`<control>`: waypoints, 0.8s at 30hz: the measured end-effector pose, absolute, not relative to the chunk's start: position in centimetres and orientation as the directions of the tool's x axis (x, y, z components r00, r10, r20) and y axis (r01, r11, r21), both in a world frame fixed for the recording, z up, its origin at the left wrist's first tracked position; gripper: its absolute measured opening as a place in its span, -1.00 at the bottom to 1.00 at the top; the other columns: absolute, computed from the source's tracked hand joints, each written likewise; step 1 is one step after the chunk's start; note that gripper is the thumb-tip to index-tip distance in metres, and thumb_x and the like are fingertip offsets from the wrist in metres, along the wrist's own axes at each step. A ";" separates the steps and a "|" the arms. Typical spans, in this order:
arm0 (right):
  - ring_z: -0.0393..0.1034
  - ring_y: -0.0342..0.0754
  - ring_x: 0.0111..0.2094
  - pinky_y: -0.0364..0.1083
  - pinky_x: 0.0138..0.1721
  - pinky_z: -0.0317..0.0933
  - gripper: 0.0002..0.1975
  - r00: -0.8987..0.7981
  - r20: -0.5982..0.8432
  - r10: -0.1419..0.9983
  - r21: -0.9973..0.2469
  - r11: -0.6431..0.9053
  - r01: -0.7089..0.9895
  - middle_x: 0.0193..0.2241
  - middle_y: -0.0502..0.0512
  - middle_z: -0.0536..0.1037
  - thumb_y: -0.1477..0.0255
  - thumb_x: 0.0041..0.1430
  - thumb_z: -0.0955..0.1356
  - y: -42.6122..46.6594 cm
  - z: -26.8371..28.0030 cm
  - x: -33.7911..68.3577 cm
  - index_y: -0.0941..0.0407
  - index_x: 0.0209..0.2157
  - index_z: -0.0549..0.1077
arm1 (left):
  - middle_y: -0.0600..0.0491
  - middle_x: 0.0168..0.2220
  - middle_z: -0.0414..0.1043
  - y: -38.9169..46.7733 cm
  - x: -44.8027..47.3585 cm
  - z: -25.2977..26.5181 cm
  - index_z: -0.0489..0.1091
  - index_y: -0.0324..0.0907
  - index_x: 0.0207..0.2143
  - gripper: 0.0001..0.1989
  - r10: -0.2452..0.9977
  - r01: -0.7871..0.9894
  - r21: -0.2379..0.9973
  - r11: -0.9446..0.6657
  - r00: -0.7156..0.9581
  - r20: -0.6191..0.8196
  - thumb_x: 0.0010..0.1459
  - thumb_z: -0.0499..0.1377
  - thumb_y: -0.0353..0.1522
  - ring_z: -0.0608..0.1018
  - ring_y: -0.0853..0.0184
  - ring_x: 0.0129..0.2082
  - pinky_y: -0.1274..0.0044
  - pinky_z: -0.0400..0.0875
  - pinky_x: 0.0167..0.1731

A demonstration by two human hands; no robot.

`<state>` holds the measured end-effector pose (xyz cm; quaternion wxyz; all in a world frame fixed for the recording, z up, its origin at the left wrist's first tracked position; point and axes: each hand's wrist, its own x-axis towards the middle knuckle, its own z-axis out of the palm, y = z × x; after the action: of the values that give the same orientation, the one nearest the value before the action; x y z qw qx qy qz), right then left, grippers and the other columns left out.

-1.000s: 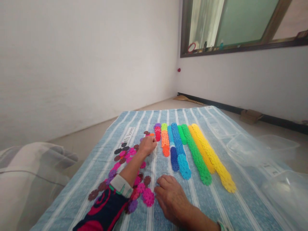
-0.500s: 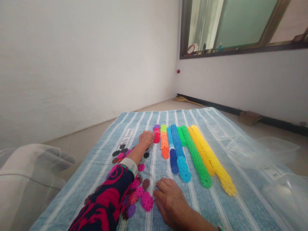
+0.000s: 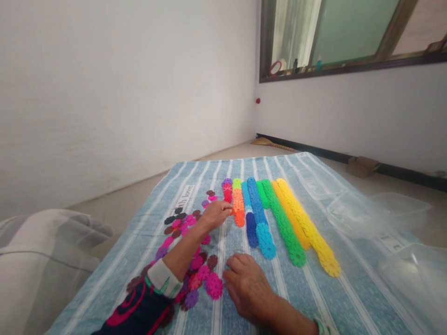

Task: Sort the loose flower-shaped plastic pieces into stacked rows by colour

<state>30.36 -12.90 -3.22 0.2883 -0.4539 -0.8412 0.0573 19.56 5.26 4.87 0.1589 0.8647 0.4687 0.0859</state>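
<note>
My left hand (image 3: 220, 212) is closed in a pinch at its fingertips on a small orange snowflake disc (image 3: 232, 211), just left of the row of orange discs (image 3: 238, 204). Past that hand runs a short row of red discs (image 3: 227, 191) with a purple one at its far end. My right hand (image 3: 248, 284) rests on the cloth with curled fingers. Its fingertips are hidden, so I cannot see whether anything is in them. Beside it lies a magenta disc (image 3: 214, 285), part of a loose spread of pink, purple, brown and black discs partly under my left arm.
Overlapping rows of blue (image 3: 257, 204), green (image 3: 284, 223) and yellow discs (image 3: 309, 228) stretch along the striped cloth (image 3: 279, 302). Clear plastic boxes (image 3: 352, 216) stand along the right side. A grey cloth-covered shape (image 3: 45, 260) is at the left.
My left hand has come nearer and slightly right, from the red row to beside the orange row; an orange disc now shows at its fingertips. My right hand stays in place.
</note>
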 end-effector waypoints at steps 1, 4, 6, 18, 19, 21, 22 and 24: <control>0.24 0.02 -0.19 -0.02 -0.19 0.12 -0.91 -0.421 0.433 0.797 -0.358 0.581 0.731 -0.29 0.07 0.42 0.57 0.13 0.35 -12.9 -3.3 30.3 0.11 -0.36 0.35 | 0.09 -0.36 0.57 4.5 20.0 4.6 0.58 -0.14 -0.34 -0.72 0.820 0.767 0.361 -0.530 0.572 -0.011 0.13 0.04 -0.42 0.53 0.35 -0.30 0.60 0.28 -0.29; 0.24 0.02 -0.19 -0.02 -0.18 0.12 -0.92 -0.415 0.441 0.796 -0.354 0.579 0.735 -0.28 0.08 0.42 0.56 0.14 0.35 -12.9 -3.4 30.3 0.12 -0.36 0.36 | 0.06 -0.34 0.57 2.8 21.1 4.0 0.57 -0.16 -0.37 -0.73 0.797 0.755 0.344 -0.559 0.603 -0.028 0.14 0.04 -0.43 0.53 0.33 -0.28 0.59 0.28 -0.27; 0.24 0.03 -0.19 -0.02 -0.17 0.12 -0.92 -0.411 0.447 0.795 -0.353 0.579 0.735 -0.28 0.08 0.43 0.57 0.15 0.34 -12.9 -3.4 30.3 0.12 -0.36 0.36 | 0.04 -0.30 0.58 2.2 21.7 3.6 0.57 -0.14 -0.34 -0.73 0.801 0.766 0.322 -0.557 0.597 -0.035 0.15 0.05 -0.43 0.54 0.31 -0.24 0.57 0.29 -0.24; 0.24 0.03 -0.19 -0.01 -0.16 0.13 -0.90 -0.413 0.448 0.793 -0.379 0.586 0.716 -0.27 0.07 0.43 0.58 0.17 0.35 -13.0 -3.8 30.3 0.12 -0.35 0.36 | -0.03 -0.24 0.54 1.6 20.7 3.0 0.54 -0.16 -0.22 -0.77 0.845 0.829 0.169 -0.534 0.514 0.147 0.11 0.11 -0.44 0.51 0.26 -0.17 0.48 0.34 -0.10; 0.24 0.03 -0.18 -0.01 -0.16 0.13 -0.90 -0.412 0.446 0.795 -0.385 0.586 0.713 -0.27 0.07 0.43 0.58 0.17 0.35 -13.0 -3.8 30.3 0.11 -0.35 0.36 | -0.03 -0.24 0.55 1.8 20.1 3.2 0.54 -0.16 -0.23 -0.78 0.853 0.836 0.175 -0.520 0.497 0.163 0.12 0.12 -0.44 0.51 0.26 -0.17 0.49 0.34 -0.09; 0.24 0.03 -0.18 -0.01 -0.15 0.13 -0.90 -0.409 0.444 0.797 -0.395 0.584 0.709 -0.27 0.07 0.42 0.57 0.18 0.35 -13.1 -3.8 30.4 0.11 -0.35 0.35 | -0.03 -0.23 0.56 2.2 18.3 3.8 0.54 -0.16 -0.25 -0.79 0.882 0.869 0.168 -0.465 0.437 0.176 0.13 0.11 -0.42 0.52 0.26 -0.16 0.49 0.34 -0.09; 0.24 0.03 -0.18 -0.01 -0.15 0.13 -0.90 -0.408 0.444 0.798 -0.397 0.583 0.709 -0.27 0.07 0.42 0.57 0.18 0.34 -13.1 -3.8 30.4 0.11 -0.36 0.35 | -0.03 -0.22 0.56 2.4 17.2 4.1 0.54 -0.16 -0.27 -0.79 0.902 0.894 0.149 -0.422 0.398 0.168 0.14 0.10 -0.42 0.52 0.26 -0.16 0.50 0.34 -0.09; 0.24 0.03 -0.18 -0.01 -0.15 0.14 -0.90 -0.406 0.446 0.798 -0.399 0.583 0.708 -0.27 0.07 0.42 0.58 0.18 0.34 -13.1 -3.7 30.4 0.11 -0.36 0.35 | -0.03 -0.22 0.57 2.9 14.6 4.7 0.54 -0.15 -0.31 -0.77 0.946 0.947 0.080 -0.311 0.300 0.119 0.16 0.06 -0.39 0.54 0.25 -0.16 0.50 0.35 -0.12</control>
<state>30.41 -13.13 -3.73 0.3065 -0.4507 -0.8352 0.0733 14.63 2.91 4.72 -0.0027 0.8063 0.5870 0.0721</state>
